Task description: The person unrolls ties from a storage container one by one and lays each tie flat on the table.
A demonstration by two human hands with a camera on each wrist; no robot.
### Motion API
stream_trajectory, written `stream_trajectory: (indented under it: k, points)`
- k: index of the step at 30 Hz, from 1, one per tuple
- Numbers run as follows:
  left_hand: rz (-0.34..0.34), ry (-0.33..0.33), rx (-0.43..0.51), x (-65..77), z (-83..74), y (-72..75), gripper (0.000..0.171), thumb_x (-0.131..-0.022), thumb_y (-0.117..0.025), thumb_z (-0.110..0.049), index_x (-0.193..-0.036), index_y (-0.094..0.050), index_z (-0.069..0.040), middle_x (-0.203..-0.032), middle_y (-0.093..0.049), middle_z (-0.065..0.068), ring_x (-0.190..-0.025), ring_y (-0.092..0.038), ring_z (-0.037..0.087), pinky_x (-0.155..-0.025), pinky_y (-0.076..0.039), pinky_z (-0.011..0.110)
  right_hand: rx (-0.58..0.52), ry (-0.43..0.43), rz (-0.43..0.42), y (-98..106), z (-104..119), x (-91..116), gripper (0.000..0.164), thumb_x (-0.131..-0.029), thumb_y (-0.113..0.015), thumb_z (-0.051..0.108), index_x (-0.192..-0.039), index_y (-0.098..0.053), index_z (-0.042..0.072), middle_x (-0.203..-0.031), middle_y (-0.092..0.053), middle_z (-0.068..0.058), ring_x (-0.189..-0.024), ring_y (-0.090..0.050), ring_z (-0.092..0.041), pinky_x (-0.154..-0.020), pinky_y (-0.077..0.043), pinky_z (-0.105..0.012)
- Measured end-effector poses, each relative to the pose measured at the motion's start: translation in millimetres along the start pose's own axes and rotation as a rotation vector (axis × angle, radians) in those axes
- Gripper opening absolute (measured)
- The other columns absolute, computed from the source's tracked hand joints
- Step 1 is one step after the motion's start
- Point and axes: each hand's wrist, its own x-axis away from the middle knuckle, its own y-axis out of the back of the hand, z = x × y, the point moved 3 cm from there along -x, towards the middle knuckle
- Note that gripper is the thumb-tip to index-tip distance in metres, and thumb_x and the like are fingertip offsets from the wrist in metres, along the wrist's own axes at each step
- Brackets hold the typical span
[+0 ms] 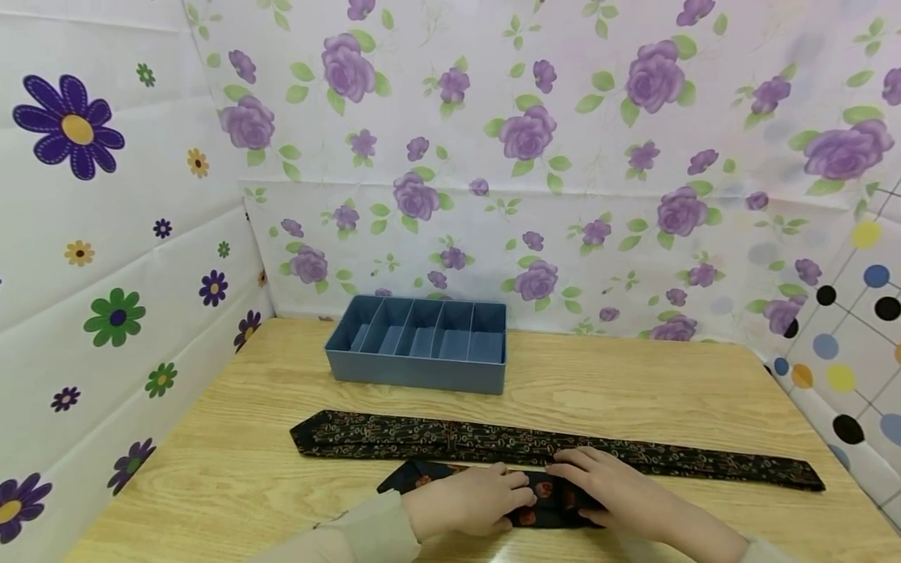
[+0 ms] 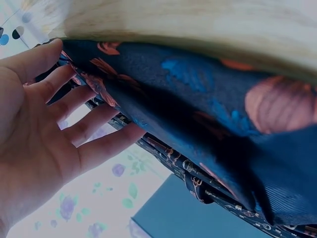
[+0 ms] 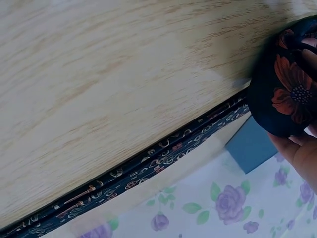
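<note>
Wood-grain table [image 1: 633,391], floral backdrop [image 1: 479,227]; left grip [image 1: 473,499] loose on flowered tie [image 1: 552,500], right grip [image 1: 614,489] pinching it.

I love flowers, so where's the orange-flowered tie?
In the head view, the flowered tie is low, slightly right of centre, partly hidden by the left hand and right hand, just below the long tie.

Ahead of me, white back wall covering [image 1: 563,168] printed with purple roses and green leaves, horizontal crease running across it. To left, white side covering [image 1: 134,211], creased too, with daisy-like flowers in purple, green and orange. At far right, white panel [image 1: 860,332] with black, blue, yellow and orange dots, thin grey lines linking them. Below, pale wood-grain table [image 1: 633,391], far edge meeting rose-printed covering. Light bright, soft.
</note>
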Motion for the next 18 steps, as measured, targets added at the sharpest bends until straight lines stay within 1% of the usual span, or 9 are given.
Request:
stream_trajectory:
  k: [4,6,9,13,15,18]
  points:
    - [-0.016,0.007,0.012,-1.0,-1.1,1.2,0.038,-0.094,-0.053,-0.040,-0.129,-0.047,-0.027,-0.131,-0.047,-0.010,-0.106,-0.051,0.007,-0.081,-0.045,0.015,0.012,0.025,-0.025,1.3,-0.9,1.1,0.052,-0.074,-0.080,0.024,-0.121,-0.059,0.015,-0.119,-0.059,-0.006,-0.104,-0.059,-0.024,-0.081,-0.053,-0.040]
    - [-0.014,0.015,0.021,-1.4,-1.5,1.0,0.036,-0.094,-0.054,-0.040,-0.127,-0.048,-0.027,-0.128,-0.048,-0.010,-0.102,-0.051,0.006,-0.077,-0.045,0.015,0.012,0.028,-0.022,2.0,-1.6,1.5,0.048,-0.074,-0.080,0.024,-0.118,-0.060,0.016,-0.118,-0.059,-0.006,-0.103,-0.059,-0.024,-0.080,-0.053,-0.039]
    - [-0.005,0.028,0.027,-2.4,-2.1,0.4,0.035,-0.094,-0.054,-0.040,-0.125,-0.048,-0.027,-0.126,-0.047,-0.010,-0.102,-0.051,0.007,-0.075,-0.046,0.016,0.020,0.024,-0.015,3.5,-2.1,1.9,0.044,-0.075,-0.080,0.023,-0.113,-0.061,0.016,-0.119,-0.059,-0.006,-0.103,-0.060,-0.024,-0.081,-0.053,-0.040]
    - [0.006,0.042,0.032,-4.3,-2.6,-1.0,0.035,-0.093,-0.054,-0.041,-0.124,-0.047,-0.026,-0.127,-0.046,-0.009,-0.106,-0.050,0.009,-0.072,-0.047,0.017,0.022,-0.009,0.018,5.7,-3.1,1.7,0.039,-0.075,-0.080,0.022,-0.109,-0.062,0.018,-0.123,-0.059,-0.009,-0.106,-0.059,-0.027,-0.084,-0.052,-0.043]
    - [0.007,0.046,0.032,-5.0,-2.8,-1.9,0.035,-0.093,-0.054,-0.041,-0.124,-0.047,-0.027,-0.126,-0.045,-0.010,-0.105,-0.050,0.008,-0.069,-0.047,0.017,0.018,-0.027,0.039,6.1,-3.8,1.6,0.037,-0.075,-0.079,0.022,-0.107,-0.062,0.018,-0.121,-0.060,-0.008,-0.106,-0.059,-0.026,-0.084,-0.052,-0.042]
    - [0.002,0.043,0.036,-5.6,-3.0,-2.6,0.034,-0.093,-0.054,-0.041,-0.123,-0.048,-0.027,-0.124,-0.046,-0.010,-0.103,-0.050,0.008,-0.066,-0.045,0.016,0.003,-0.039,0.057,6.3,-4.9,1.6,0.036,-0.075,-0.079,0.021,-0.106,-0.062,0.018,-0.116,-0.061,-0.004,-0.101,-0.060,-0.022,-0.082,-0.053,-0.038]
